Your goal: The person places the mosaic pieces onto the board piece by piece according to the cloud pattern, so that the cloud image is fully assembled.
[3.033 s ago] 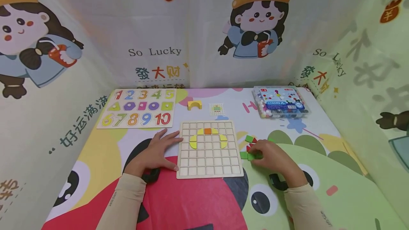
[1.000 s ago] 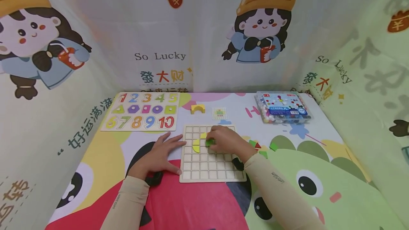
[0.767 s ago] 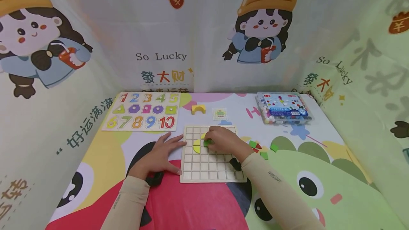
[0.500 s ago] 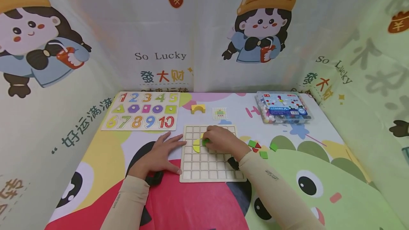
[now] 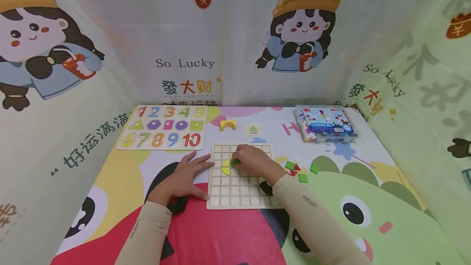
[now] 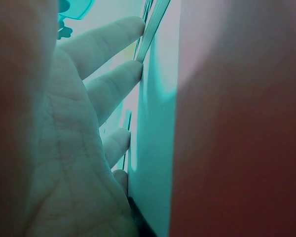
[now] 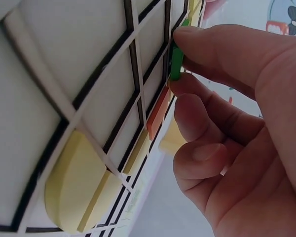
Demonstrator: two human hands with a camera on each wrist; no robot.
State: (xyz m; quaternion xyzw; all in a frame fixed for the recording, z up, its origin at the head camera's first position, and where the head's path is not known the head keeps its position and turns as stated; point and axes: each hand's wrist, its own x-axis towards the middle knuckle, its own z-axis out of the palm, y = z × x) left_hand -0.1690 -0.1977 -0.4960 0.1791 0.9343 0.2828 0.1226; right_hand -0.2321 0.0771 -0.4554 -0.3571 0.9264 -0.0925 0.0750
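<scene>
My right hand (image 5: pixel 254 160) pinches a green tile (image 7: pixel 176 61) between thumb and forefinger, pressing it against the grid board (image 5: pixel 235 191) beside the yellow piece (image 5: pixel 225 170). My left hand (image 5: pixel 182 179) lies flat, fingers straight, touching the board's left edge. Spare tiles (image 5: pixel 296 169) lie just right of the board.

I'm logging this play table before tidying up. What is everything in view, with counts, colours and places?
Grid board: one, pale wood, table centre.
Green tile: one, pinched over the board.
Yellow half-round piece: one, set in the board, left of the green tile.
Loose tiles: a few, green and red, right of the board.
Number puzzle: one, multicoloured, back left.
Arch block: one, yellow, behind the board.
Pattern card: one, white, beside the arch.
Bead box: one, clear, back right.
Left hand: flat against the board's left edge.
Right hand: pinches the green tile.
</scene>
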